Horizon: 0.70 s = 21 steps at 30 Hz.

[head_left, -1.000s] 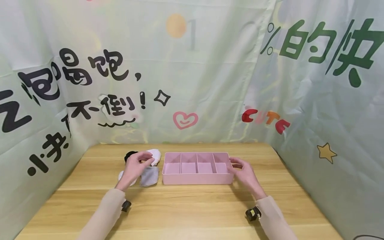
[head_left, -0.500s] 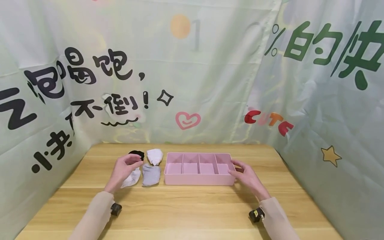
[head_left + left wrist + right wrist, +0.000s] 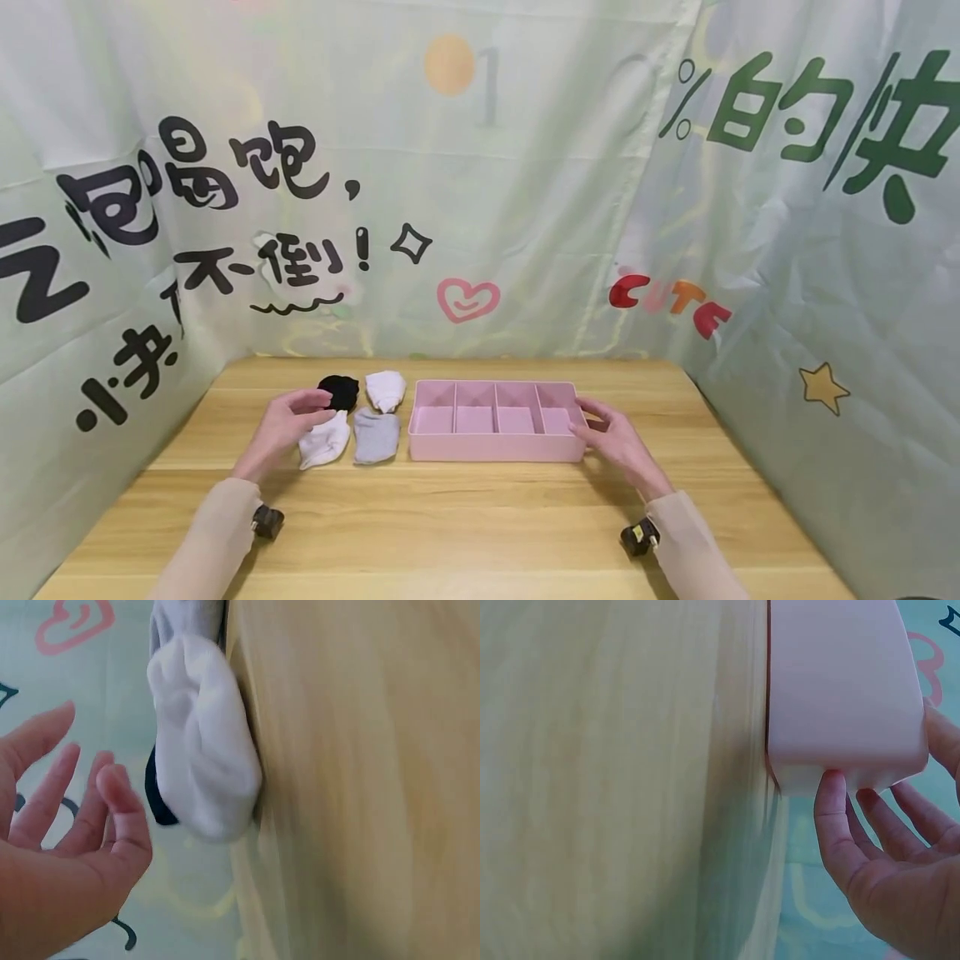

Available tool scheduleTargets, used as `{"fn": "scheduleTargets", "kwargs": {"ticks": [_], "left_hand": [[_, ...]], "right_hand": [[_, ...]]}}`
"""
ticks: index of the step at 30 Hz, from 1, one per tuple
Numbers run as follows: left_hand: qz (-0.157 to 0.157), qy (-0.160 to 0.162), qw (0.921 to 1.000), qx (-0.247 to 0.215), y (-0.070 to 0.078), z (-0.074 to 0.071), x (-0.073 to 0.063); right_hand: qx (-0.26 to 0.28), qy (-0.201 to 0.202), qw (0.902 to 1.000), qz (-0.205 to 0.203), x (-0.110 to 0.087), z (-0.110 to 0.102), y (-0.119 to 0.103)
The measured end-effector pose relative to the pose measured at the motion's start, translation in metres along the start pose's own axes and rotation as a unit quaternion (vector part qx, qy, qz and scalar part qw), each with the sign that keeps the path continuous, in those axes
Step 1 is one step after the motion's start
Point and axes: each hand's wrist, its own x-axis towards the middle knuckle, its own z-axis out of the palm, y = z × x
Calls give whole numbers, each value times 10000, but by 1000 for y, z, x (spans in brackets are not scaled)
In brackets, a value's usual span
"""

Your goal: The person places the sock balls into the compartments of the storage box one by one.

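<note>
Four-compartment pink storage box (image 3: pixel 497 447) stands on the table, its compartments bare inside. My right hand (image 3: pixel 618 437) holds the box's right end, thumb at the rim; in the right wrist view its fingers (image 3: pixel 832 806) press the end wall. To the box's left lie folded socks: a black one (image 3: pixel 341 393), a white one (image 3: pixel 386 392) at the back, a grey one (image 3: pixel 377 437) and another white one (image 3: pixel 326 440) in front. My left hand (image 3: pixel 281 425) is beside the black and front white socks, fingers loosely bent with nothing in them, as the left wrist view also shows.
The wooden table (image 3: pixel 465 525) reaches back to a printed cloth curtain (image 3: pixel 525 208), which also encloses both sides. A small black camera (image 3: pixel 267 522) sits at the left wrist and another camera (image 3: pixel 639 537) at the right.
My left hand has drawn back leftward from over the socks, uncovering the black and front white ones. The right hand stays at the box's end; the view has shifted slightly.
</note>
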Motion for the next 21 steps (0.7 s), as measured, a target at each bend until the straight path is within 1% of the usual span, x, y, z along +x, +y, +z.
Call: {"fn": "scheduleTargets", "kwargs": {"ticks": [5,9,14,18,21], "left_hand": [[-100,-278,9993,239,-4,-6,-1],[-273,-552,9975,357,-3,-10,0],[-493,-1037,9925,420,-6,-14,2],[-555,-1330,9884,474,-11,-14,3],[-526,-1505,9861,458,-14,-14,4]], "right_hand": [[17,-56,10000,45,0,-1,-2],[-31,-7,10000,3,1,-2,-4],[-16,-23,10000,-80,0,-2,-3],[54,-82,9999,-21,0,-1,0],[49,-121,9999,23,0,-1,0]]}}
